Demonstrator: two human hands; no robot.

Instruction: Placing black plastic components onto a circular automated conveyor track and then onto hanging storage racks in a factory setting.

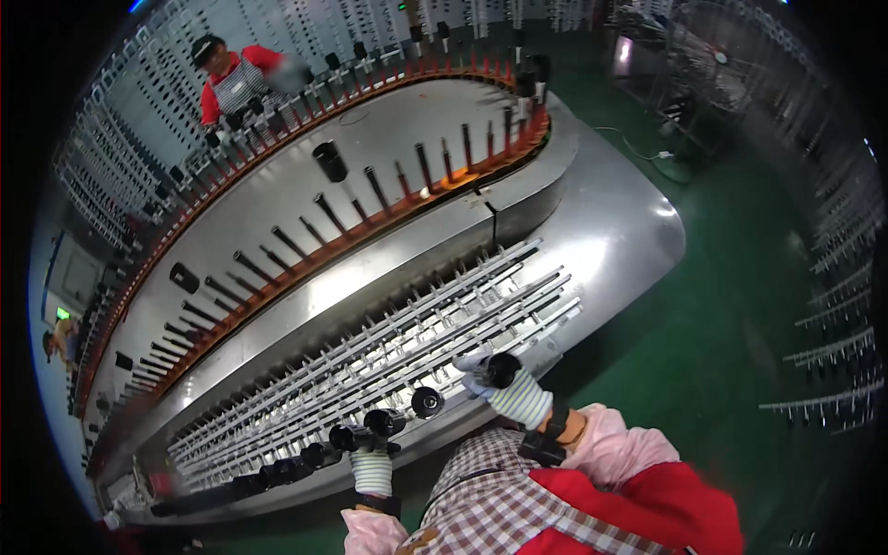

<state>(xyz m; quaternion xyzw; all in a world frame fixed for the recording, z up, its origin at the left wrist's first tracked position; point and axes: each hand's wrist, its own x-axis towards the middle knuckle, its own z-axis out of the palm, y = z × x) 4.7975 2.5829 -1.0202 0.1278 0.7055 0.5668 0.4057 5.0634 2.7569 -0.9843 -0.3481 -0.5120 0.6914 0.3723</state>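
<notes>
My right hand (511,392), in a striped knit glove, is closed round a black cylindrical cup (502,370) above the near edge of the metal bench. My left hand (371,467), gloved the same way, is at the row of black cups along that edge. Its fingers seem to be closed on a black cup (346,437), though they are mostly hidden. Just beyond it is another black cup (385,423), and a separate one (427,402) sits between my hands with its round opening facing up. Further cups continue to the left.
Long silvery racks (370,361) lie along the bench in front of me. Behind them a looping conveyor (398,211) carries upright rods, some topped with black cups. A co-worker (242,83) stands across it. Hanging racks (837,347) line the right side above green floor.
</notes>
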